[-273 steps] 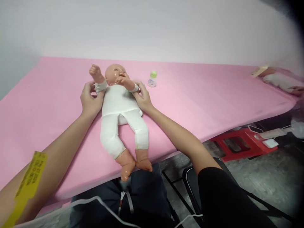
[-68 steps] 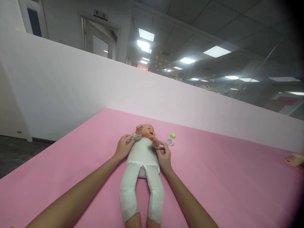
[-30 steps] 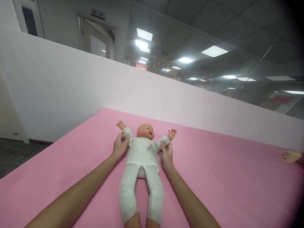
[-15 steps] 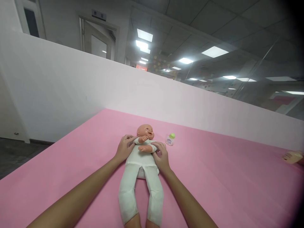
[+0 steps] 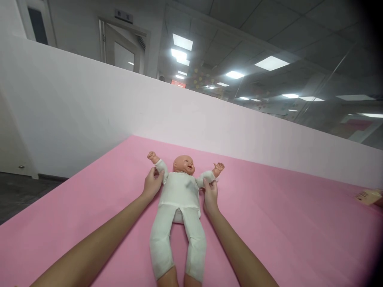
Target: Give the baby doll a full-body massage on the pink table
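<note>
The doll (image 5: 180, 192) lay on the desk (image 5: 269, 215). Left hand (image 5: 153, 184) and right hand (image 5: 211, 195) each held one sleeve (image 5: 206, 176), grip closed.

The bottom edge cuts off the doll's (image 5: 179, 193) feet, both forearms (image 5: 98, 243) and the near side of the pink table (image 5: 269, 215). Some fingers of the left hand (image 5: 153, 183) and right hand (image 5: 211, 195) are hidden behind the doll's sleeves. At the far right, a tan object (image 5: 368, 196) is blurred, its markings unreadable. The lettering on the door sign (image 5: 123, 16) is illegible, and the red panel (image 5: 178, 84) beyond the partition (image 5: 149, 107) is too small to make out.
</note>
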Demonstrator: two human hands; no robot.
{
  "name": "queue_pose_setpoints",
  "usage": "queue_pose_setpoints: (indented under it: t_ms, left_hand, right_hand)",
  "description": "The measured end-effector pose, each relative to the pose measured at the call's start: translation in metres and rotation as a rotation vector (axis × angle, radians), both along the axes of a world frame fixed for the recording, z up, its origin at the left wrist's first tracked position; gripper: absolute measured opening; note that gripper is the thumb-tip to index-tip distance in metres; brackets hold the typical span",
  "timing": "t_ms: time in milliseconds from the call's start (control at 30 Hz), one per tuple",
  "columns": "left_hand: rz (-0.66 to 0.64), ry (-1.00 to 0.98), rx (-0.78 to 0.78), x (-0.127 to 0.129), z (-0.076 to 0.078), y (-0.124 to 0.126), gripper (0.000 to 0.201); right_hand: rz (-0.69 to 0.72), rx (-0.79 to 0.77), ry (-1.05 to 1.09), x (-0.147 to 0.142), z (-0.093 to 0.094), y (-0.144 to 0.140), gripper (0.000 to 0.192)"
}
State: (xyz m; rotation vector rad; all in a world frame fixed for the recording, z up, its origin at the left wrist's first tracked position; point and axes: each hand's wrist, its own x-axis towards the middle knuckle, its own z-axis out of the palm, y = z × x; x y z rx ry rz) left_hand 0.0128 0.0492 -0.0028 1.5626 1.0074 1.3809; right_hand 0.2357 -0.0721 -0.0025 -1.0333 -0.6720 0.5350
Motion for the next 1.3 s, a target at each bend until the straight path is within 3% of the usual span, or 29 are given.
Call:
queue_pose_setpoints:
  t_ms: [167,300,467,600,733,1000,1300]
  left_hand:
    - [-0.014,-0.054,-0.054,0.000,0.000,0.000,0.040]
    - [-0.020,-0.038,-0.047,0.000,0.005,-0.004,0.039]
    - [-0.079,0.014,0.012,0.000,0.006,-0.005,0.032]
    - [-0.097,0.179,0.173,0.001,0.006,-0.007,0.036]
    - [-0.075,0.300,0.254,0.001,0.008,-0.012,0.040]
    - [-0.106,0.250,0.184,0.001,0.010,-0.012,0.041]
    - [-0.111,-0.028,-0.012,0.001,0.006,-0.006,0.045]
  right_hand:
    - [-0.005,-0.013,0.161,0.006,-0.004,0.003,0.043]
    - [-0.001,-0.019,0.138,0.006,-0.003,0.003,0.043]
    - [0.001,-0.029,-0.205,-0.004,0.002,-0.005,0.039]
    - [0.023,-0.008,-0.614,-0.013,0.006,-0.012,0.026]
    - [0.039,0.032,-0.797,-0.016,0.008,-0.015,0.036]
    - [0.051,0.006,-0.716,-0.015,0.005,-0.012,0.033]
    - [0.059,-0.006,-0.204,-0.015,0.006,-0.007,0.036]
